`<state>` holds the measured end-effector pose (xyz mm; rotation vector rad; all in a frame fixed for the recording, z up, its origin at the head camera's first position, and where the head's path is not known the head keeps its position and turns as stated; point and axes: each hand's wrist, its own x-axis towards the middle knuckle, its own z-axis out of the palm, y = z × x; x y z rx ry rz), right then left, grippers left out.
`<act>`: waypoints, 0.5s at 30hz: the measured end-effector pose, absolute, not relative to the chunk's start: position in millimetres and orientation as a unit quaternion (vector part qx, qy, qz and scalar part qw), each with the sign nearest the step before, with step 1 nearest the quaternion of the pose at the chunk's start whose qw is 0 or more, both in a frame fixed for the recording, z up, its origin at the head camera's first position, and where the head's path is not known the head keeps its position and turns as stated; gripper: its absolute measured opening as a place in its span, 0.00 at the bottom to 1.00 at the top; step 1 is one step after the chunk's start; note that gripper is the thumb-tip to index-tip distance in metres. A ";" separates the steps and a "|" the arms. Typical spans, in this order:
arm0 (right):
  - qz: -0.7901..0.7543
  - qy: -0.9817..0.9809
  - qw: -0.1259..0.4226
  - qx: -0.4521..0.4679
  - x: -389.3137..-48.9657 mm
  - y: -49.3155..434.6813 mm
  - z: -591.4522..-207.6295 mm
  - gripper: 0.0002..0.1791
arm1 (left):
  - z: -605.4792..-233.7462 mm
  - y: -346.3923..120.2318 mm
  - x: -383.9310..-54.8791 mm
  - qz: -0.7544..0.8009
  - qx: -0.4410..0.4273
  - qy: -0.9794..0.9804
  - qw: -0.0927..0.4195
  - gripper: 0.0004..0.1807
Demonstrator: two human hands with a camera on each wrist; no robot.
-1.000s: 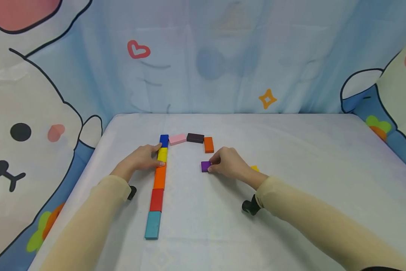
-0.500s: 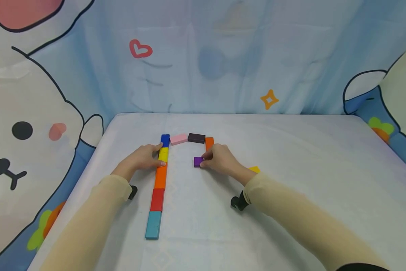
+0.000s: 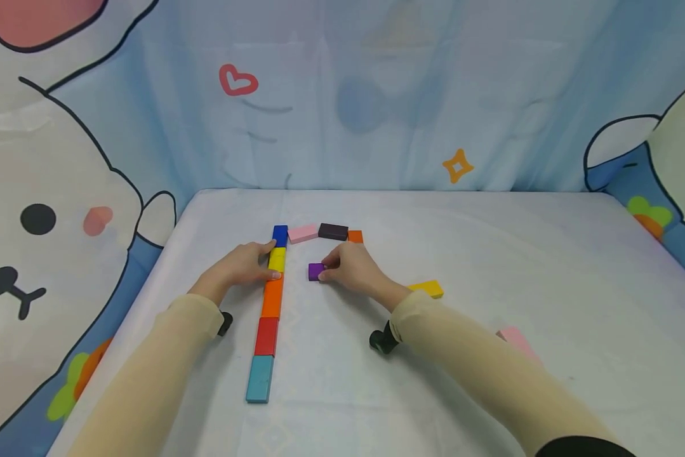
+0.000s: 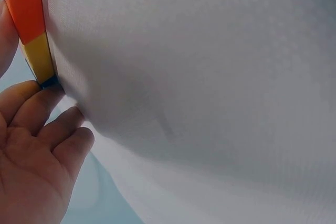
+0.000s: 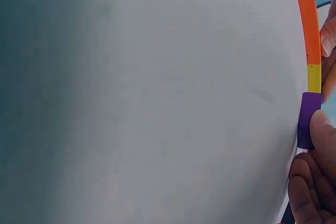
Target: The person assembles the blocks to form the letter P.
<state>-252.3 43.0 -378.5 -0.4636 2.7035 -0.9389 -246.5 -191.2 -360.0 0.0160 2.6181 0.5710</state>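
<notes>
My right hand pinches a small purple block between thumb and fingers, to the right of a line of blocks. In the right wrist view the thumb lies on the purple block. My left hand rests against the line's left side, one fingertip at the blue block and another digit where the yellow block meets the orange block. The left wrist view shows the left hand with its fingertips at the blue end. Below orange come a red block and a teal block.
At the far end a pink block, a dark block and an orange block, partly hidden by the right hand, run rightward. A yellow block and a pink block lie near the right sleeve, partly covered.
My right hand has carried the purple block left and slightly away, toward the line of blocks. The left hand stays in place. The loose pink block has come into view beside the right sleeve.
</notes>
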 end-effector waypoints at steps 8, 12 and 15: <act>-0.315 0.927 0.127 -0.160 -252.2 27.5 -376.2 0.19 | -358.7 -192.1 -247.1 0.204 0.001 0.951 0.232 0.47; -0.313 0.927 0.129 -0.164 -251.9 22.5 -376.4 0.19 | -358.4 -192.1 -246.9 0.205 0.001 0.951 0.233 0.47; -0.315 0.926 0.127 -0.167 -251.8 19.1 -377.3 0.19 | -358.3 -191.7 -246.1 0.206 0.001 0.951 0.231 0.46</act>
